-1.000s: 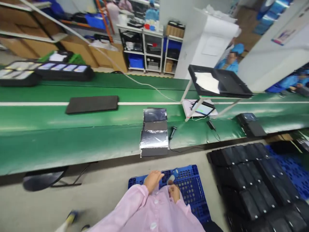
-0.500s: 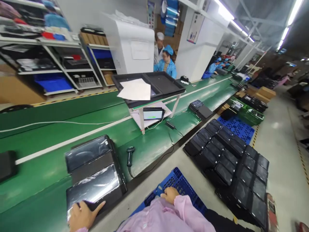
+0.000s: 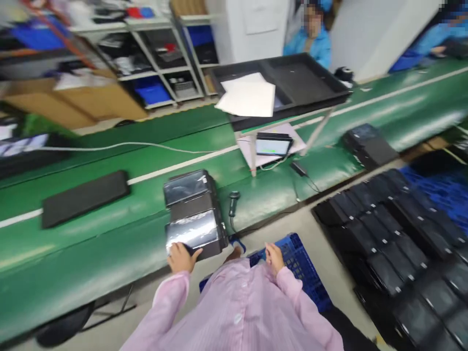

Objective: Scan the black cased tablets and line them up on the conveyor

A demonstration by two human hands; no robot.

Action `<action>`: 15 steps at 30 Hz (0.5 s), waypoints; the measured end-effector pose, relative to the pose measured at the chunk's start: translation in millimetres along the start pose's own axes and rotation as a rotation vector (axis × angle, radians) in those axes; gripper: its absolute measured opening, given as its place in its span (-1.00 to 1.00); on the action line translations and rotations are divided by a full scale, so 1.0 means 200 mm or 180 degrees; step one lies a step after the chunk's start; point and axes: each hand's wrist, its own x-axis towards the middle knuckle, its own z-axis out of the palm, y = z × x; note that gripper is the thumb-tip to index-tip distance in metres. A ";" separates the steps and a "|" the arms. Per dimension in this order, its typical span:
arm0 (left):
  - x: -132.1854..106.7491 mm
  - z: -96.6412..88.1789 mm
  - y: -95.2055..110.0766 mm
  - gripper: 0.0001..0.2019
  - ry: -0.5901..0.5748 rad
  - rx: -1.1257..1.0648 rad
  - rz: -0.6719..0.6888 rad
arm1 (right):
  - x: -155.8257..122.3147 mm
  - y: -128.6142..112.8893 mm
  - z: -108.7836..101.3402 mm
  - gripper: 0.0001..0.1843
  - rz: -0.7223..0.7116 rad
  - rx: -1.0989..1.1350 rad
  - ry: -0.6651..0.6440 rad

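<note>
A dark tray lies on the green conveyor line in front of me, to the left. It carries two flat black panels in glossy clear film, a rear panel and a front panel. My left hand rests on the near left corner of the front panel, fingers spread and thumb out to the side. My right hand is held before my body, above a blue plastic pallet, with its fingers curled in; nothing shows in it. A handheld barcode scanner stands just right of the tray.
A raised stand with a black two-part tray and white sheets straddles the line; a lit tablet sits beneath. A black slab lies left. Stacked panel trays fill the floor at right. A co-worker is beyond.
My view has swung left and down, bringing the black slab and my torso more fully into sight. The left hand still rests on the front panel; the right hand stays curled near my body.
</note>
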 end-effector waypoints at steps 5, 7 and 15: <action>0.02 0.19 -0.20 0.00 0.0270 -0.0532 -0.0091 | 0.69 -0.25 0.45 -0.60 -0.0483 -0.0461 -0.0139; 0.03 0.29 -0.32 -0.01 0.0447 -0.0821 0.0010 | 0.91 -0.34 0.71 -0.58 -0.0564 -0.0681 -0.0027; 0.13 0.34 -0.58 0.09 0.0377 -0.1904 -0.0284 | 1.28 -0.47 1.33 -0.44 -0.0183 -0.1374 0.0312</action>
